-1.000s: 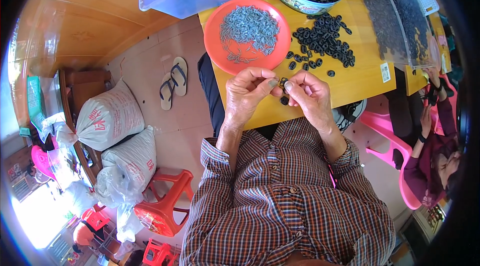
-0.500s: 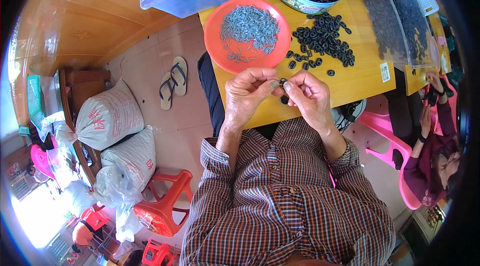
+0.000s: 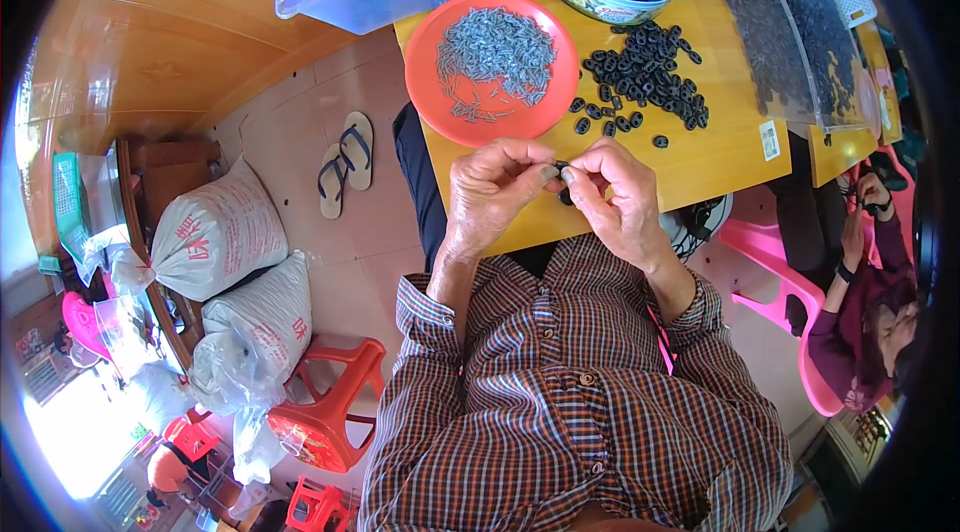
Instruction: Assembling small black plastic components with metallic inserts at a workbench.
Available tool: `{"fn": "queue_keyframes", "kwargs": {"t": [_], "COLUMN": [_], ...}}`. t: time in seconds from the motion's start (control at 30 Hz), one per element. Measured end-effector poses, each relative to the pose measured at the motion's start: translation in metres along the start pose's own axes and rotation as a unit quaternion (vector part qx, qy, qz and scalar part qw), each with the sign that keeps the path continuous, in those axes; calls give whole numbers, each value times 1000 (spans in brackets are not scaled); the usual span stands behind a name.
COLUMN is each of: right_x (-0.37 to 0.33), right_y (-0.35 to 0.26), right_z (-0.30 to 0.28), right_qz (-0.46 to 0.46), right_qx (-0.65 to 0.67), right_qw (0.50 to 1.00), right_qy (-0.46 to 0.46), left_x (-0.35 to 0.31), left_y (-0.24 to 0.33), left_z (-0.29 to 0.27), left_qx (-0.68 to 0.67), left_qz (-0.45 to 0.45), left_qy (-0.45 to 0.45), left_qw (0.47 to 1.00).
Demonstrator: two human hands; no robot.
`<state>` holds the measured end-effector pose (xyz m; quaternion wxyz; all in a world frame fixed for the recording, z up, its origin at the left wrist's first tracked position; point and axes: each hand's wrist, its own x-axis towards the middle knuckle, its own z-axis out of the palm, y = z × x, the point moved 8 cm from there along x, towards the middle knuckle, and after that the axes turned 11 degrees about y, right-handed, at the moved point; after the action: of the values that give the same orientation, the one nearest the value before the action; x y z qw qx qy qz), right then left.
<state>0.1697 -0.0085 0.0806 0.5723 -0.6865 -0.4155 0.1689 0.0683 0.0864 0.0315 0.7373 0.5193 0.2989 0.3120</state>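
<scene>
Between my fingertips, just over the near edge of the table, is a small black plastic piece (image 3: 561, 166), mostly covered by the fingers. My left hand (image 3: 492, 194) pinches it from the left with thumb and forefinger. From the other side, my right hand (image 3: 622, 200) grips it in the same way. Another black piece (image 3: 565, 197) shows just below the fingertips. Right beyond my left hand, an orange-red plate (image 3: 424, 97) bears a heap of small grey metal pins (image 3: 497, 47). Loose black oval pieces with holes (image 3: 640, 72) lie spread past my right hand.
A clear plastic bin (image 3: 400, 2) and a round tin (image 3: 610, 7), both with black pieces, stand at the back of the yellow table (image 3: 720, 157). Another clear bin (image 3: 800, 42) is farther right. A co-worker in a maroon sleeve (image 3: 870, 252) sits at right; sacks (image 3: 220, 232) lie left.
Both hands remain pinched together at nearly the same spot, with the fingers slightly shifted around the black piece. The view has moved a little. The co-worker's hands have shifted slightly.
</scene>
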Motion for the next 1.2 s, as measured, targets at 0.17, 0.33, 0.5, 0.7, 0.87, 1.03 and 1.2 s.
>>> {"fn": "queue_keyframes", "kwargs": {"t": [0.17,0.33,0.5,0.7,0.87,1.03,1.2], "right_x": [-3,-3,-7,-7,-5,-1,-3], "right_y": [12,11,23,27,24,15,18], "right_z": [1,0,1,-1,-1,-1,-1], "right_qz": [89,76,139,160,122,72,102], "right_qx": [71,52,103,104,81,52,66], "right_qw": [993,996,985,982,989,996,992], "right_qy": [7,-1,-7,9,12,23,26], "left_x": [-1,-1,-2,-1,-1,-1,-2], "left_y": [-4,-6,-11,-8,-12,-13,-17], "left_z": [3,4,6,7,5,6,6], "left_qx": [-34,-41,-28,20,95,117,71], "left_qz": [1,0,-24,-32,-27,-19,-19], "left_qy": [24,35,21,24,21,20,31], "left_qw": [999,999,999,999,995,993,997]}}
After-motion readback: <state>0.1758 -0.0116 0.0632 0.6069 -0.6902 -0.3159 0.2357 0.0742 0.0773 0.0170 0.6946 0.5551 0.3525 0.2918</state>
